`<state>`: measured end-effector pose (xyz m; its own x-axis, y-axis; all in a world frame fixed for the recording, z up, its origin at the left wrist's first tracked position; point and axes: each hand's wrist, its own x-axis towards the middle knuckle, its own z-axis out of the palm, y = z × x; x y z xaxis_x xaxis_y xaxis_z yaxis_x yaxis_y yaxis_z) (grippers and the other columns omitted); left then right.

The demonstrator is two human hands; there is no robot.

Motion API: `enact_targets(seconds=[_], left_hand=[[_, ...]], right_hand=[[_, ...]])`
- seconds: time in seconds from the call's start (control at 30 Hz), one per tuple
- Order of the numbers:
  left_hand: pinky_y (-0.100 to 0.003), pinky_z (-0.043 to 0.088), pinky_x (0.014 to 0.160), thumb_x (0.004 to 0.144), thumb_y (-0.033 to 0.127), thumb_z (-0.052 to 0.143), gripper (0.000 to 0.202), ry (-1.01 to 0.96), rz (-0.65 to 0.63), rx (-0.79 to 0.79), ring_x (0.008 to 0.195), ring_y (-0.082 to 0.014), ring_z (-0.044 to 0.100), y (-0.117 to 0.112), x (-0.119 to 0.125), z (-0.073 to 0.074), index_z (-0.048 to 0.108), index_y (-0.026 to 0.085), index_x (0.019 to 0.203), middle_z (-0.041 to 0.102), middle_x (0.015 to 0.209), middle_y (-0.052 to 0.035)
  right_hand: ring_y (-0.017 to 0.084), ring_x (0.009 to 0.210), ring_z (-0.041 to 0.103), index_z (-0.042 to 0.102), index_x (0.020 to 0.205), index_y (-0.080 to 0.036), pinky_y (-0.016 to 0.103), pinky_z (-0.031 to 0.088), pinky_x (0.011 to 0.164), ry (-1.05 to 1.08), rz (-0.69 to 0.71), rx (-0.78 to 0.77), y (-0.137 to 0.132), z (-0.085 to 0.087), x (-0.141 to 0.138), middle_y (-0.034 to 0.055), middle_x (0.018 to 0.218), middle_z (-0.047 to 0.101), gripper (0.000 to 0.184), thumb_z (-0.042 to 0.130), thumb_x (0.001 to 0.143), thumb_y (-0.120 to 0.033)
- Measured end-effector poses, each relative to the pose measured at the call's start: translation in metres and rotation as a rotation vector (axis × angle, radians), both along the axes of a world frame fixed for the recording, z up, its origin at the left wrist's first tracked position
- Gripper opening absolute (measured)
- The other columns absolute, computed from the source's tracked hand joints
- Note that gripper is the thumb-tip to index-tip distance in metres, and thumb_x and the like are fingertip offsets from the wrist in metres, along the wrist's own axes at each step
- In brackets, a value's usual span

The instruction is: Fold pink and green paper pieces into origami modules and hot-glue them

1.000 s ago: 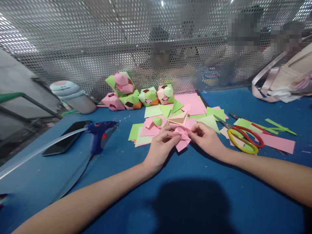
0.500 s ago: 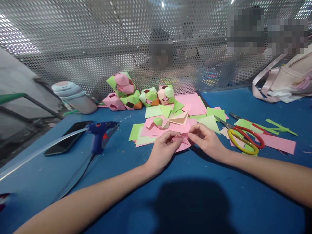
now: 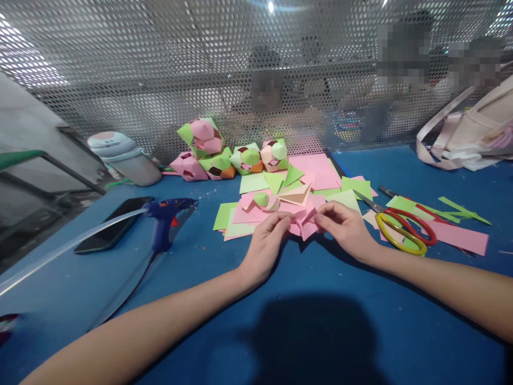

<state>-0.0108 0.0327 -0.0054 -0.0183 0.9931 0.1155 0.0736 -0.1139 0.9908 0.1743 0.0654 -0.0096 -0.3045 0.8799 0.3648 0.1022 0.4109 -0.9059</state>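
A folded pink paper piece (image 3: 303, 226) is held just above the blue table, its flaps standing partly open. My left hand (image 3: 266, 243) pinches its left side between thumb and fingers. On the right edge, the fingertips of my right hand (image 3: 344, 227) are closed on the same paper. Right behind it lie stacked pink, green and cream sheets (image 3: 248, 211), with a folded peach paper (image 3: 295, 195) and a small curled green and pink piece (image 3: 261, 200) on top. My fingertips hide parts of the pink paper's edges.
Several folded paper balls (image 3: 216, 163) stand at the back. A blue glue gun (image 3: 162, 224) with a long glue stick lies left, by a phone (image 3: 114, 224) and a bottle (image 3: 124, 160). Scissors (image 3: 401, 230) rest among scraps on the right. A perforated metal panel (image 3: 224, 80) borders the back.
The pink paper has been turned and its folds spread, so more of it shows between my hands. Both hands keep their pinch, with the left fingers shifted slightly.
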Motion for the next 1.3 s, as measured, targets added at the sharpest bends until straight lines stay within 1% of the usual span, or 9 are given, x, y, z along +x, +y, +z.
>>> enact_targets(seconds=[0.1, 0.17, 0.33, 0.5, 0.67, 1.0, 1.07, 1.17, 1.3], left_hand=[[-0.027, 0.045, 0.077, 0.081, 0.027, 0.059, 0.018, 0.106, -0.016, 0.062, 0.083, -0.0162, 0.058, 0.003, -0.001, -0.003, 0.067, 0.018, 0.094, 0.067, 0.091, -0.0034], [-0.027, 0.044, 0.081, 0.081, 0.023, 0.058, 0.018, 0.149, -0.024, 0.099, 0.088, -0.0166, 0.059, 0.004, -0.001, -0.004, 0.067, 0.019, 0.096, 0.067, 0.096, -0.0037], [-0.028, 0.047, 0.081, 0.082, 0.025, 0.059, 0.034, 0.027, -0.105, 0.022, 0.090, -0.0156, 0.061, 0.002, 0.002, -0.006, 0.056, 0.020, 0.115, 0.066, 0.104, -0.0053], [-0.028, 0.045, 0.085, 0.081, 0.025, 0.060, 0.022, -0.017, -0.155, -0.049, 0.094, -0.0160, 0.059, -0.002, 0.005, -0.002, 0.061, 0.015, 0.100, 0.065, 0.099, -0.0059], [-0.029, 0.045, 0.083, 0.080, 0.026, 0.061, 0.022, -0.018, -0.166, -0.068, 0.089, -0.0155, 0.059, -0.005, 0.007, 0.003, 0.062, 0.015, 0.098, 0.065, 0.097, -0.0057], [-0.026, 0.046, 0.077, 0.078, 0.022, 0.063, 0.019, 0.070, -0.150, 0.010, 0.082, -0.0127, 0.058, -0.001, 0.005, -0.007, 0.060, 0.016, 0.096, 0.063, 0.091, -0.0020], [-0.025, 0.046, 0.077, 0.078, 0.021, 0.063, 0.016, 0.061, -0.121, 0.022, 0.082, -0.0130, 0.058, -0.001, 0.005, -0.006, 0.060, 0.016, 0.093, 0.063, 0.089, -0.0014], [-0.024, 0.046, 0.074, 0.077, 0.022, 0.063, 0.014, 0.010, -0.079, 0.002, 0.080, -0.0126, 0.058, 0.000, 0.006, -0.004, 0.058, 0.016, 0.088, 0.061, 0.085, -0.0003], [-0.022, 0.044, 0.066, 0.075, 0.022, 0.065, 0.016, -0.043, -0.064, -0.068, 0.070, -0.0103, 0.055, 0.000, 0.007, -0.003, 0.054, 0.016, 0.084, 0.058, 0.078, 0.0015]], right_hand=[[0.011, 0.062, 0.054, 0.060, 0.085, -0.018, 0.026, 0.045, 0.060, 0.041, 0.003, -0.042, 0.002, -0.001, 0.001, -0.0007, 0.071, 0.059, 0.012, 0.059, 0.085, -0.030], [0.012, 0.067, 0.056, 0.063, 0.088, -0.019, 0.027, 0.046, 0.063, -0.005, 0.018, -0.005, 0.003, -0.002, 0.000, 0.0008, 0.077, 0.062, 0.012, 0.059, 0.085, -0.029], [0.013, 0.074, 0.059, 0.064, 0.088, -0.020, 0.028, 0.048, 0.069, -0.150, -0.008, 0.124, -0.001, -0.006, -0.004, 0.0012, 0.083, 0.065, 0.009, 0.057, 0.085, -0.025], [0.013, 0.070, 0.056, 0.061, 0.084, -0.019, 0.028, 0.046, 0.066, -0.213, -0.089, 0.177, -0.002, -0.008, -0.004, 0.0006, 0.078, 0.062, 0.006, 0.058, 0.086, -0.024], [0.014, 0.073, 0.055, 0.061, 0.082, -0.019, 0.028, 0.045, 0.067, -0.236, -0.087, 0.301, -0.002, -0.005, -0.003, 0.0015, 0.078, 0.059, 0.007, 0.057, 0.087, -0.022], [0.014, 0.074, 0.053, 0.061, 0.085, -0.019, 0.029, 0.045, 0.068, -0.222, -0.034, 0.403, -0.002, -0.008, -0.003, 0.0025, 0.079, 0.058, 0.006, 0.057, 0.088, -0.022], [0.013, 0.073, 0.053, 0.059, 0.090, -0.019, 0.028, 0.046, 0.067, -0.200, -0.058, 0.395, -0.002, -0.009, -0.004, 0.0024, 0.081, 0.057, 0.008, 0.061, 0.085, -0.025], [0.012, 0.069, 0.053, 0.054, 0.098, -0.019, 0.027, 0.047, 0.066, -0.194, -0.092, 0.318, -0.003, -0.011, -0.005, 0.0020, 0.085, 0.058, 0.024, 0.067, 0.080, -0.029], [0.012, 0.067, 0.055, 0.059, 0.090, -0.018, 0.027, 0.045, 0.064, -0.253, -0.030, 0.270, -0.003, -0.011, -0.006, 0.0009, 0.077, 0.060, 0.009, 0.060, 0.086, -0.026]])
